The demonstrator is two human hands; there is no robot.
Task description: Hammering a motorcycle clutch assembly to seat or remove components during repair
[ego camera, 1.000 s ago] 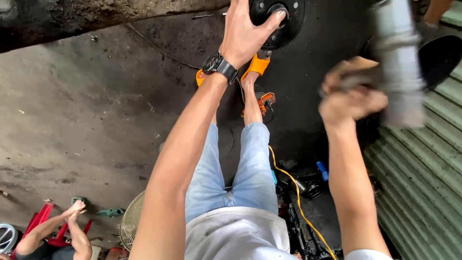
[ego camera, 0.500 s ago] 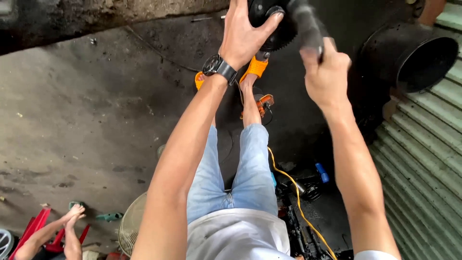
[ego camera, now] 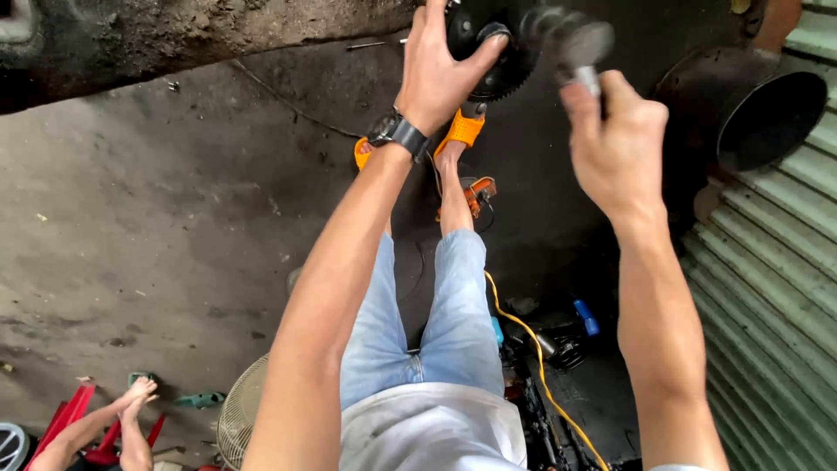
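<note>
My left hand, with a black wristwatch on its wrist, grips a black toothed gear held up at the top of the view. My right hand is closed around the handle of a hammer-like tool; its blurred grey head is at the gear's right edge. Below, my legs in light blue jeans stretch out, with orange sandals on my feet.
A wide black pipe opening sits at the right above a green corrugated sheet. A yellow cable and dark tools lie by my legs. Another person's arms, red stools and a fan guard are at the lower left.
My right hand has swung the tool from the far right in toward the gear, then moved slightly right again. My left hand has kept its hold on the gear.
</note>
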